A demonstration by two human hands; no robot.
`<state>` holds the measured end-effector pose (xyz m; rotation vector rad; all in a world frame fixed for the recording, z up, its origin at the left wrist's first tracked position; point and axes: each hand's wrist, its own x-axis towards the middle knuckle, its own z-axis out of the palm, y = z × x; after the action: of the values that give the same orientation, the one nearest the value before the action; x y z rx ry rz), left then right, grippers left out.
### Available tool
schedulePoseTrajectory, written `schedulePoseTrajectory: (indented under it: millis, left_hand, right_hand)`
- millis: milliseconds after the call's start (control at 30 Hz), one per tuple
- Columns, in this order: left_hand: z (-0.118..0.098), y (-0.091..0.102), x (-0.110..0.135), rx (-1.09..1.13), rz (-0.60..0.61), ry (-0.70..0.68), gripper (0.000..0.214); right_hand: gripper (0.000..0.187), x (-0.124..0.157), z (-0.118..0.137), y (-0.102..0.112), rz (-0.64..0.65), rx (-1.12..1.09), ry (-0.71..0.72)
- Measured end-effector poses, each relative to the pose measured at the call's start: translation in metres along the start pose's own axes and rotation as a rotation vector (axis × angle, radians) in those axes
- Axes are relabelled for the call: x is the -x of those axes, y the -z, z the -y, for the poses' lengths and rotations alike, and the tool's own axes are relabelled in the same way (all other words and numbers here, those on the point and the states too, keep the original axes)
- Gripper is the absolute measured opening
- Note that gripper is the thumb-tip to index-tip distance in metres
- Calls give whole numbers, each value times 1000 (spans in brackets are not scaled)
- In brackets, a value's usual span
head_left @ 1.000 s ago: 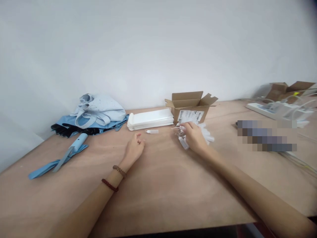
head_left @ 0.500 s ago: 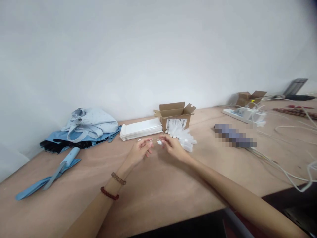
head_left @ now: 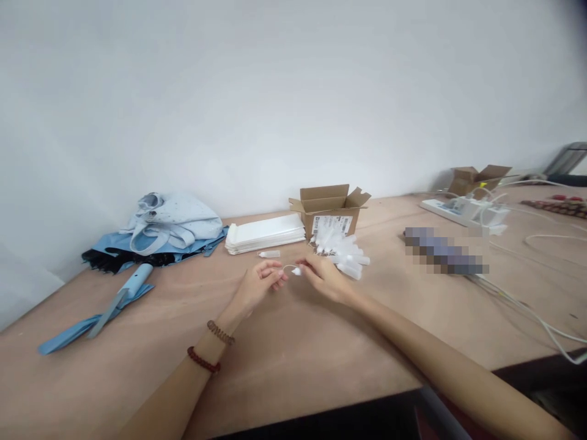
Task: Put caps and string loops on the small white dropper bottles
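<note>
Above the middle of the table, my left hand (head_left: pixel 259 283) is closed in a pinch on one end of a thin, pale cord (head_left: pixel 288 266). The cord arches over to a small white nozzle cap (head_left: pixel 297 271), which the fingertips of my right hand (head_left: pixel 324 278) pinch. My right fingers partly hide the cap. Just beyond my left fingers lies a single translucent dropper bottle (head_left: pixel 270 254) with a white tip. Past my right hand is a loose heap of similar translucent bottles (head_left: pixel 345 247).
An open cardboard box (head_left: pixel 328 211) and a stack of white envelope-like sheets (head_left: pixel 266 234) stand behind. At left lie a pale cloth bag (head_left: pixel 177 221) and a blue umbrella sleeve or handle (head_left: pixel 137 281). To the right are a pixelated object (head_left: pixel 443 250), a power strip (head_left: pixel 443 211) and cables.
My hands have come slightly closer together, still pinching the cord and cap. The lone bottle behind my left hand now shows more fully. The view has turned a little to the left.
</note>
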<state>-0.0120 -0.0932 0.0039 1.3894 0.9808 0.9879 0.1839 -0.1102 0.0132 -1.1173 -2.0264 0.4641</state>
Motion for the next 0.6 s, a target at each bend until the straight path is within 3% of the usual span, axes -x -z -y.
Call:
schedulePoseTrajectory:
  millis: [267, 600]
  left_hand:
    - [8, 6, 0, 15, 33, 54, 26]
    - [8, 5, 2, 212, 17, 71, 23]
  right_hand:
    - [18, 2, -1, -4, 43, 5, 16]
    - [20, 0, 3, -4, 66, -10, -24]
